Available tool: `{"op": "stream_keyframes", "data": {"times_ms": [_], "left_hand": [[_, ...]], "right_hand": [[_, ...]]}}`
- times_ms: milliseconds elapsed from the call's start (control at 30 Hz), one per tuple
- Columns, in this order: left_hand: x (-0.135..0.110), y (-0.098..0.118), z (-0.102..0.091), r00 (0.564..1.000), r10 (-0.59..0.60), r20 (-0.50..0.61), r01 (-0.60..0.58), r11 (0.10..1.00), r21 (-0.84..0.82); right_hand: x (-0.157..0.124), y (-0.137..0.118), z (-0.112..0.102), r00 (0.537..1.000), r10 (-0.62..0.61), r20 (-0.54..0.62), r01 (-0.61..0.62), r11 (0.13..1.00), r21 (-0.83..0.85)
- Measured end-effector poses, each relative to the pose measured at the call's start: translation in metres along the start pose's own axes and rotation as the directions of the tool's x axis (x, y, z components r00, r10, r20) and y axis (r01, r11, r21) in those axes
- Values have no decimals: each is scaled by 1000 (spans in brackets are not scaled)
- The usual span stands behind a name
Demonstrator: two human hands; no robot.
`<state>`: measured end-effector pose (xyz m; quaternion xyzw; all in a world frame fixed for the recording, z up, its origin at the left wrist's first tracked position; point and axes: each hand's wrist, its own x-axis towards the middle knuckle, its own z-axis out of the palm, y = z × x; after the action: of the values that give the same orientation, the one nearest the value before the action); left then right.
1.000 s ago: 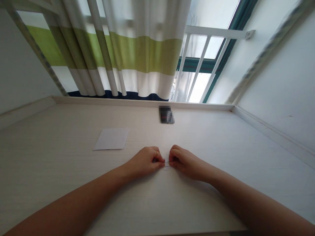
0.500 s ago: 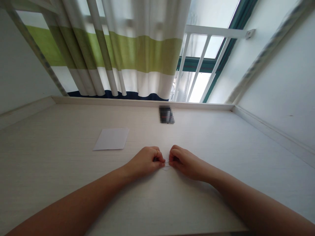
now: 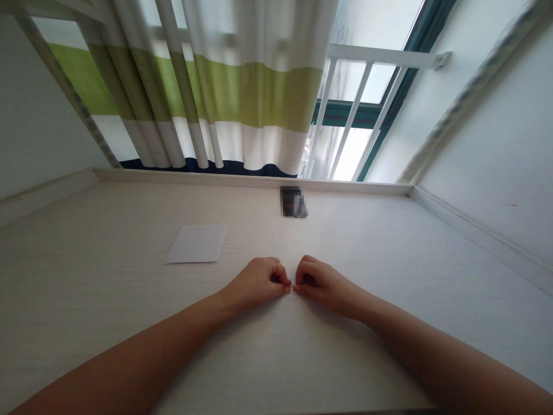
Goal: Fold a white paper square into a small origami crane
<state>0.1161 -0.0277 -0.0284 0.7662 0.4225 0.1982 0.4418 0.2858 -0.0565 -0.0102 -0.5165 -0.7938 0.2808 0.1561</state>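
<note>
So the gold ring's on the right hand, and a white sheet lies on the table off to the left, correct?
Not quite: the head view shows the gold ring on the left hand. The white sheet does lie off left, on the table.

Sheet (image 3: 196, 244) on table (image 3: 276, 369), left of hands (image 3: 261, 279); curtain (image 3: 259, 92) behind.

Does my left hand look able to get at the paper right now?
Probably yes: the paper lies farther out and to the left of your left hand, with nothing visible between them. That hand's grip looks closed on a tiny thing, though, so it would likely need freeing first.
</note>
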Motion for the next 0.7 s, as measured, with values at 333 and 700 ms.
{"op": "stream_keyframes", "data": {"times_ms": [333,700], "left_hand": [[-7,9,-2,981,185,64,-195,927,321],[-3,0,-1,995,91,48,-96,988,122]], "right_hand": [[5,-7,5,992,111,-51,-110,994,25],[7,-7,3,996,86,-15,-86,996,24]]}}
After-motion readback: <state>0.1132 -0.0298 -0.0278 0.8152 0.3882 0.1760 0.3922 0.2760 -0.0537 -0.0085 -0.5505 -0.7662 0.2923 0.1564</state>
